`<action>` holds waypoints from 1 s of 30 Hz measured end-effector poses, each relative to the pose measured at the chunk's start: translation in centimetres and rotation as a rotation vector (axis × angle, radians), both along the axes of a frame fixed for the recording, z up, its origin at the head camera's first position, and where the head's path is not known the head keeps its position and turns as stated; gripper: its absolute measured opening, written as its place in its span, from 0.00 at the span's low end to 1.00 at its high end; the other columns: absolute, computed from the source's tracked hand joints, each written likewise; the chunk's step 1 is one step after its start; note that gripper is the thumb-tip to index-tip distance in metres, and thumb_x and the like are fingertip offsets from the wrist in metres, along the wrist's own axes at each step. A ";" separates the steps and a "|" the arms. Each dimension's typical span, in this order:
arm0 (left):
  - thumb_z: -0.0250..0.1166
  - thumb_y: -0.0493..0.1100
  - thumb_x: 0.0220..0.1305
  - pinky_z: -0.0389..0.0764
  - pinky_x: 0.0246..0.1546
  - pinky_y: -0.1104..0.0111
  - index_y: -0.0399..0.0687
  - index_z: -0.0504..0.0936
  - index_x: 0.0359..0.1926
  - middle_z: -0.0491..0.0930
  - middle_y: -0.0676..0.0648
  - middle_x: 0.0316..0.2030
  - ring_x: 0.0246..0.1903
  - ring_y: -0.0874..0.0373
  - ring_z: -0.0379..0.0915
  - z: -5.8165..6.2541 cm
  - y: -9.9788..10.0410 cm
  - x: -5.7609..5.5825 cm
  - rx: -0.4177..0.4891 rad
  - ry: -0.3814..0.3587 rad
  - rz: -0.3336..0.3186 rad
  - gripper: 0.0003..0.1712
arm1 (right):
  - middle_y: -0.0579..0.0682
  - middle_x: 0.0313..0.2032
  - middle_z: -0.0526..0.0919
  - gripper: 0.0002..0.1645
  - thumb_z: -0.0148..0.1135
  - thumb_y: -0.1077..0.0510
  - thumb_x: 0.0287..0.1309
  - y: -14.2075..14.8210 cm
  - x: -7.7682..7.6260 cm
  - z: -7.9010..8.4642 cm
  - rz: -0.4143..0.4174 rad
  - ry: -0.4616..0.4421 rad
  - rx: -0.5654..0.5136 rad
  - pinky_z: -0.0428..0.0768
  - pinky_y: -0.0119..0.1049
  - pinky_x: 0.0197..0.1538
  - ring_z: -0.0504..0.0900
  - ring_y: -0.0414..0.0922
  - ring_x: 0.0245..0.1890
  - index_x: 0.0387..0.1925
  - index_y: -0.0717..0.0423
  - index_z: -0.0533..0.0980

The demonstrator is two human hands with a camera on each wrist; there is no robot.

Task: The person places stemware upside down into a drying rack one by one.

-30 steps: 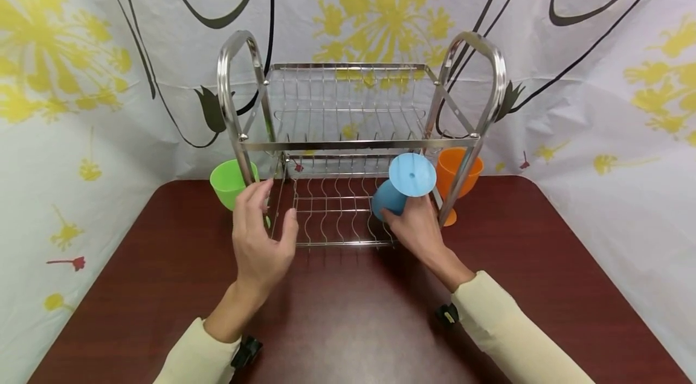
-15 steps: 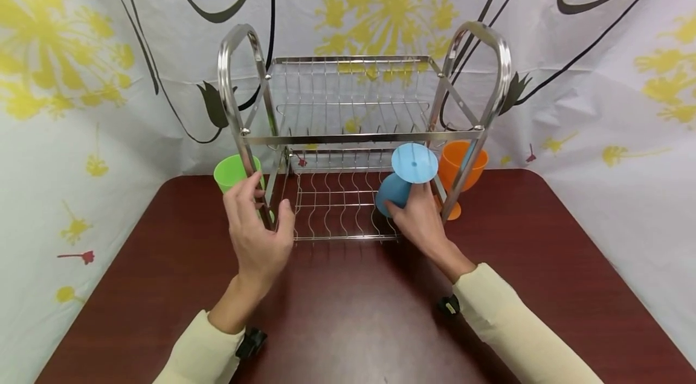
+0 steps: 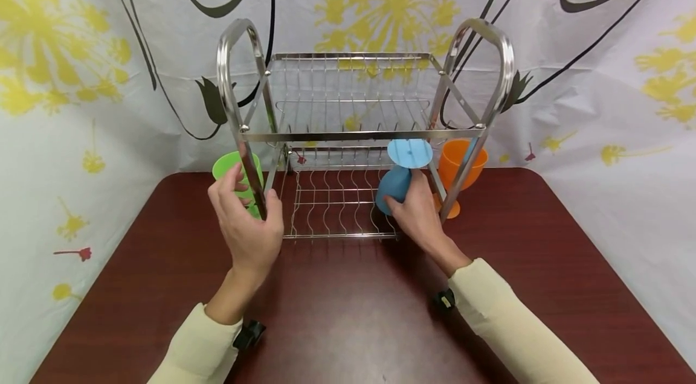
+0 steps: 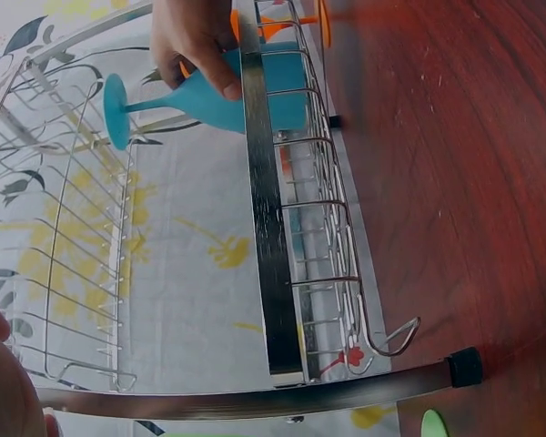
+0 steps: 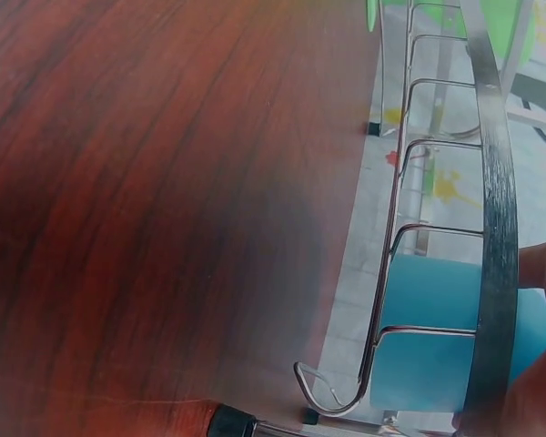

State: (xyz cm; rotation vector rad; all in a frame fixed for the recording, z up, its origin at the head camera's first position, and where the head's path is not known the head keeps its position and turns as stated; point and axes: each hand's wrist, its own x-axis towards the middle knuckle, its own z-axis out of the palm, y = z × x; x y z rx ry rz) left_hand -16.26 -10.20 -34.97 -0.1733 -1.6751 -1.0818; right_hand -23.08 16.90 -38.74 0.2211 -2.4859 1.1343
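A blue plastic goblet (image 3: 393, 189) stands upside down, its round foot up, at the right end of the lower tier of a metal dish rack (image 3: 361, 136). My right hand (image 3: 420, 215) holds it by the bowl, thumb on the near side. The left wrist view shows the same goblet (image 4: 214, 98) with its bowl low, behind the lower tier's front bar. At the rack's left post my left hand (image 3: 247, 233) is raised with fingers apart, the thumb to the right of the post. It holds nothing, and its fingers overlap a green goblet (image 3: 224, 163) behind.
An orange goblet (image 3: 461, 166) stands upright behind the rack's right post. The rack's upper wire tier (image 3: 350, 107) hangs over the lower one. A dark red wooden table (image 3: 337, 311) carries everything, and a patterned sheet (image 3: 163, 160) surrounds its back and sides.
The blue goblet's foot has tipped back and now lies behind the upper tier's front bar, my right hand still gripping the bowl. My left hand has shifted left, across the rack's left post.
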 end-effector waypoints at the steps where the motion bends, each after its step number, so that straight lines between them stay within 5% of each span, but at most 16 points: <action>1: 0.63 0.35 0.55 0.69 0.40 0.66 0.41 0.69 0.63 0.69 0.33 0.49 0.45 0.47 0.67 0.0 0.0 -0.1 0.001 -0.015 -0.007 0.32 | 0.65 0.65 0.63 0.50 0.71 0.61 0.52 0.1 -0.1 0.0 0.000 0.005 0.001 0.68 0.60 0.64 0.68 0.61 0.63 0.71 0.62 0.53; 9: 0.61 0.35 0.57 0.70 0.45 0.65 0.40 0.67 0.65 0.69 0.34 0.49 0.49 0.49 0.68 0.2 0.1 -0.5 -0.002 -0.062 -0.012 0.32 | 0.63 0.64 0.65 0.51 0.72 0.61 0.51 0.3 -0.5 0.0 0.003 0.034 0.005 0.69 0.58 0.63 0.69 0.59 0.62 0.72 0.59 0.53; 23: 0.58 0.28 0.62 0.73 0.41 0.69 0.35 0.71 0.60 0.78 0.37 0.47 0.43 0.48 0.76 0.2 -0.5 -0.9 0.010 -0.075 0.016 0.24 | 0.67 0.67 0.60 0.54 0.69 0.58 0.55 -0.1 -0.4 0.0 -0.022 -0.044 0.040 0.67 0.58 0.65 0.66 0.61 0.64 0.74 0.64 0.47; 30: 0.59 0.27 0.62 0.77 0.42 0.59 0.36 0.72 0.59 0.78 0.36 0.47 0.43 0.46 0.77 0.2 -0.6 -1.0 -0.019 -0.083 0.038 0.23 | 0.66 0.68 0.60 0.53 0.69 0.59 0.55 -0.1 -0.4 0.2 -0.023 -0.054 0.022 0.67 0.58 0.65 0.65 0.61 0.65 0.74 0.63 0.47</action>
